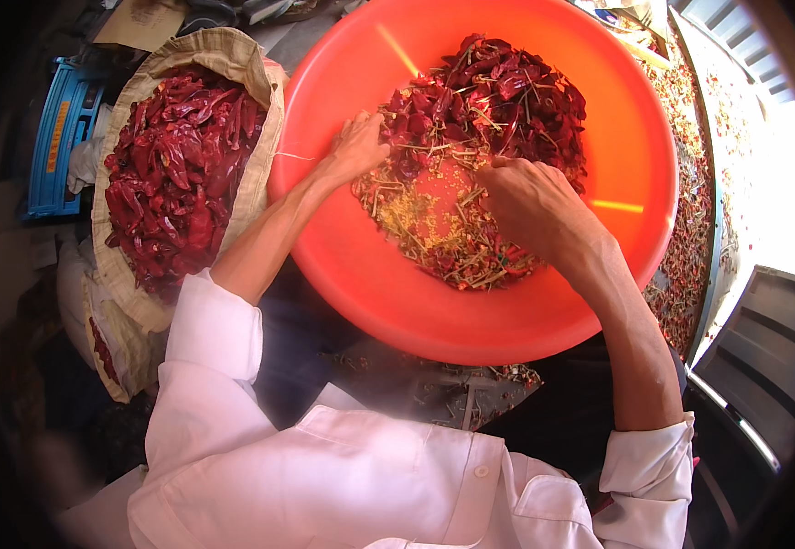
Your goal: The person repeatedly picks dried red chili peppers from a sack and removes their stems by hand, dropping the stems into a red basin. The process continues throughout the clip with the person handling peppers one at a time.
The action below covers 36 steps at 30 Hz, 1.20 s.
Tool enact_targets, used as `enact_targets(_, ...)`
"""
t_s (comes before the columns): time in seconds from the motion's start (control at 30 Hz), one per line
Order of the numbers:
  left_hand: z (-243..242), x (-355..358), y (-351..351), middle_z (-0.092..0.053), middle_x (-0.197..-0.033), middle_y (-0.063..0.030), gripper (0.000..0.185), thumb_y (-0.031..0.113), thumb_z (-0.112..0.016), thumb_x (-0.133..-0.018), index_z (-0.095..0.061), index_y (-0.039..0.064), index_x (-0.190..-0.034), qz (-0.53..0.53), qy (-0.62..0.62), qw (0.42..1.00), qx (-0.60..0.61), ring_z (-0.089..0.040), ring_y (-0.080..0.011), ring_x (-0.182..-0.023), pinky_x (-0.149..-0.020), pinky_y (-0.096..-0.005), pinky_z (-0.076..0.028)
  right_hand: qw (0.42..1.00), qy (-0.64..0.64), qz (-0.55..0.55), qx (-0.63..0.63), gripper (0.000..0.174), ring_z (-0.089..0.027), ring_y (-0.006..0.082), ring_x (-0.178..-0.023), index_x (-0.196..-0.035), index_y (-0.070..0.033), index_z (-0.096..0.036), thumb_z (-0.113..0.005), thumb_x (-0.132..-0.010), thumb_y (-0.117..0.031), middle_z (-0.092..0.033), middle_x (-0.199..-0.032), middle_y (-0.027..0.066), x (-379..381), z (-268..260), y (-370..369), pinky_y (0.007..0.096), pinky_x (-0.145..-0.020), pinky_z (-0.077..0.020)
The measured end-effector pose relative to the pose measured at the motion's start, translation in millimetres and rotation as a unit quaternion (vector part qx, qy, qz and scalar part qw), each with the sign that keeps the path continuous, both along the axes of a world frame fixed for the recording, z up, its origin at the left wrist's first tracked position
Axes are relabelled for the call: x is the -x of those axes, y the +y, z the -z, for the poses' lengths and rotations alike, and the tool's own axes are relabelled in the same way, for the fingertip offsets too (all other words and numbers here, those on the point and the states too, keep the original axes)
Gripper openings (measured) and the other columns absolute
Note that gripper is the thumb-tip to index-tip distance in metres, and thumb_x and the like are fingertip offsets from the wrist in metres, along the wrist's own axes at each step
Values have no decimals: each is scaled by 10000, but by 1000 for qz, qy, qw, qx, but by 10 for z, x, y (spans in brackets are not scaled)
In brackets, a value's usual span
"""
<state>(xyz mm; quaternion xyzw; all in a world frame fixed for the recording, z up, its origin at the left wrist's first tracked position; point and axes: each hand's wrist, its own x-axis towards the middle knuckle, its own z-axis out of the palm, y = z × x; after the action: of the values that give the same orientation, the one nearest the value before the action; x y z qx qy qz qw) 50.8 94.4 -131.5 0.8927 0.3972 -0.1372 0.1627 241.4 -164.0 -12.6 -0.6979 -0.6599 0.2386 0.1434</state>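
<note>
A large red plastic basin lies before me. Dried red chili peppers are heaped at its far side, with stems, loose yellow seeds and broken bits nearer to me. My left hand is at the left edge of the heap, fingers bent against the peppers; whether it grips any is hidden. My right hand is over the right part of the stems and seeds, its fingers curled inward and partly hidden below the back of the hand, so its hold cannot be made out.
A woven sack full of dried red peppers stands left of the basin, touching its side. Beyond it is a blue plastic crate. Pepper scraps cover the ground at the right, near a dark plastic chair or container.
</note>
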Motion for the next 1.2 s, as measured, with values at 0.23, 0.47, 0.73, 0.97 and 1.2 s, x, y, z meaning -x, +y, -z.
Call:
enact_targets(0.23, 291, 173, -324, -468, -1269, -241, 506, 154, -771, -878, -493, -11, -1267, 27, 54, 990, 128, -556, -382, -1170, -1014, -511, -485, 1000, -9, -8, -19, 103, -676, 420, -934, -951, 19, -613, -633, -866, -35, -676, -974, 218, 9, 23, -6, 528, -823, -538)
enact_targets(0.47, 10, 159, -805, -708, -985, -87, 167, 0, -732, -924, -689, -1, -1086, 36, -60, 917, 392, -728, -148, -860, -662, -286, -602, 1000, 5, -16, 9, 97, -667, 425, -932, -946, 13, -613, -626, -869, -46, -662, -895, 227, 12, 18, 39, 536, -823, -520)
enact_targets(0.73, -814, 432, -1152, -620, -1083, -38, 475, 16, -744, -919, -612, 31, -1375, -74, -300, 843, 441, -642, -123, -1025, -882, -257, -560, 990, 135, -10, 44, 220, -706, 414, -922, -1079, 2, -703, -659, -889, -99, -718, -993, 227, 92, -38, 136, 475, -817, -553)
enact_targets(0.97, -1240, 534, -1370, -630, -1122, 7, 557, 0, -754, -934, -572, 47, -1457, -179, -467, 736, 456, -609, -88, -1034, -937, -258, -535, 960, 273, -31, 51, 290, -741, 249, -936, -1172, 10, -701, -690, -921, -135, -750, -1016, 146, 128, -107, 213, 400, -821, -585)
enact_targets(1.2, -1314, 375, -1297, -694, -1166, -42, 442, 51, -758, -932, -588, 77, -1339, -224, -583, 625, 469, -664, -134, -1055, -926, -318, -549, 863, 489, 69, 110, 416, -730, 224, -997, -1237, 59, -631, -772, -919, -170, -718, -1129, 115, 267, -243, 267, 342, -839, -622)
